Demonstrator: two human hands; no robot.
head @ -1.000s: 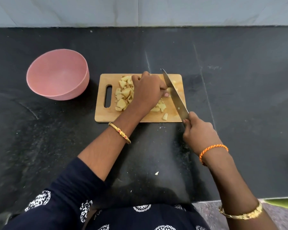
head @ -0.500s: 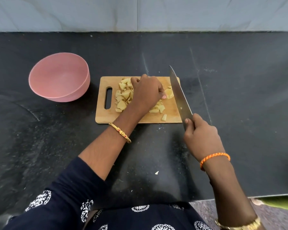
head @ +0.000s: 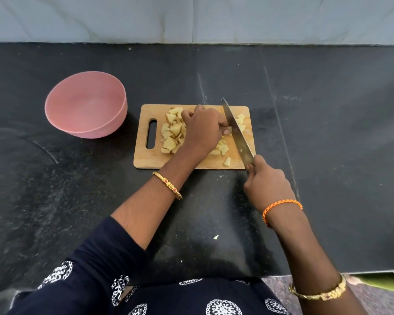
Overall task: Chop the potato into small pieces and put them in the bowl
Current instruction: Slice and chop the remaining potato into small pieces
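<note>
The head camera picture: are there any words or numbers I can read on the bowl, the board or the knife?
None. No words, numbers or signs can be read anywhere.
Pink bowl: plain.
Wooden cutting board: plain.
Knife: no mark shows on the blade.
Sleeve: white patterns only, no letters.

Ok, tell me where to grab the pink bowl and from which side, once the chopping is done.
Take the bowl by its rim, on the edge nearest the cutting board, coming from above. It sits upright and open, with a thin rim and sloping walls, so a thumb inside and fingers outside should hold. The left hand is closest.
</note>
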